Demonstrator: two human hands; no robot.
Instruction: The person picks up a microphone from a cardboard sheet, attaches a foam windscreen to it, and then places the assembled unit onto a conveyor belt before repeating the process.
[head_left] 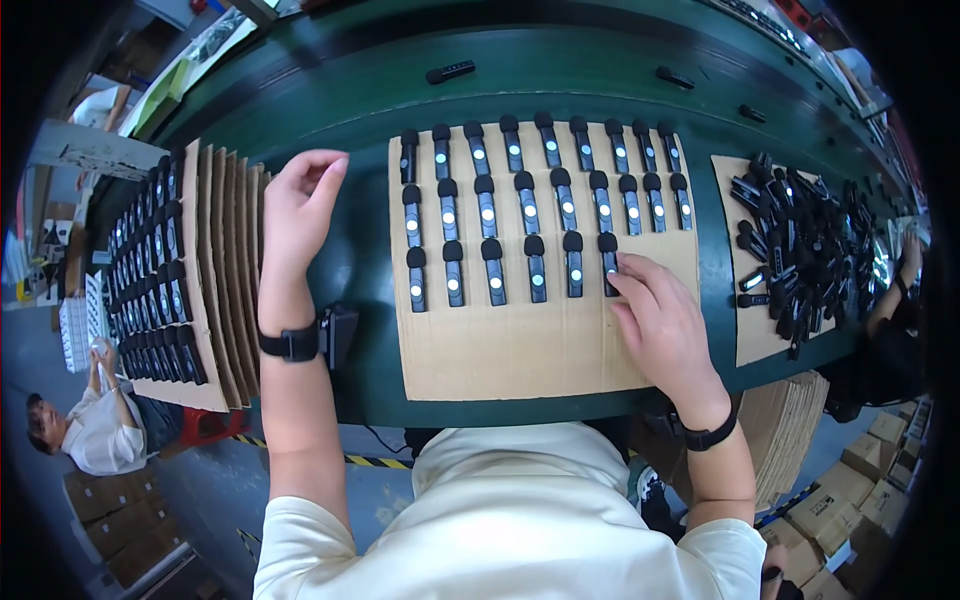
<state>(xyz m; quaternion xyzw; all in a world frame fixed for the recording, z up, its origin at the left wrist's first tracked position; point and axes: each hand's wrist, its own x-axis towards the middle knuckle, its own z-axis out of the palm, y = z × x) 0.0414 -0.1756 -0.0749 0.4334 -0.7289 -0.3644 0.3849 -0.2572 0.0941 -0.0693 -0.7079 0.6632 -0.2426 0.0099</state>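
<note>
A brown cardboard sheet (500, 355) lies in front of me, carrying three rows of small black clip-on microphones (487, 214) with foam tips, most showing a bright round spot. At the right end of the nearest row, my right hand (665, 320) closes its thumb and fingers on a microphone (609, 270) lying on the sheet. My left hand (305, 205) is raised left of the sheet, its fingers bent and tips close to the thumb, with nothing visible in them. It is nearest a stack of upright cardboard sheets (222, 290), whose left face bears rows of microphones (160, 240).
Right of my sheet, a jumbled heap of microphones (790, 250) covers another cardboard piece (755, 345). Single microphones (450, 72) lie on the green surface (350, 110) beyond. A dark box-shaped object (340, 335) sits by my left forearm. People (95, 430) sit at both sides.
</note>
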